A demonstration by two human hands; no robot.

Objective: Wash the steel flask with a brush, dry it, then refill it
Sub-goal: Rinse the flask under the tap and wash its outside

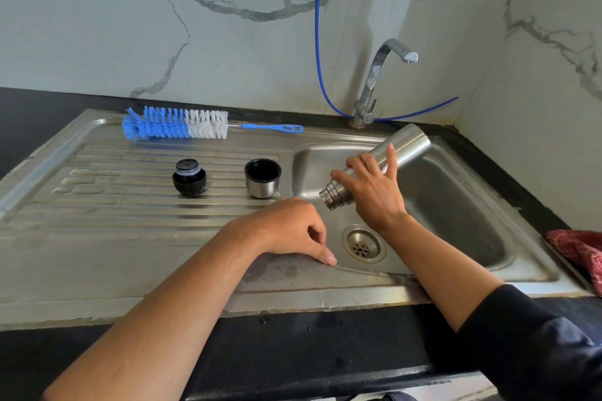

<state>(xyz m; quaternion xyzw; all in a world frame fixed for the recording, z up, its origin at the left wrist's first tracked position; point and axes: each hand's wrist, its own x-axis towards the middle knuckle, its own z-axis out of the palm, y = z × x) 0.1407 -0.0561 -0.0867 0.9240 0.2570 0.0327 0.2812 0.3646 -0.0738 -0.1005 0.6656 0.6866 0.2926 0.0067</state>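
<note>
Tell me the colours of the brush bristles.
The brush bristles are blue toward the tip and white nearer the handle, seen in the head view.

On the draining board, the stopper and cup stand apart with a passable gap between. The brush lies along the back edge. The tilted flask spans the basin; the tap overhangs the rear.

Blue hose hangs down marble wall; red cloth on black counter, right.
</note>
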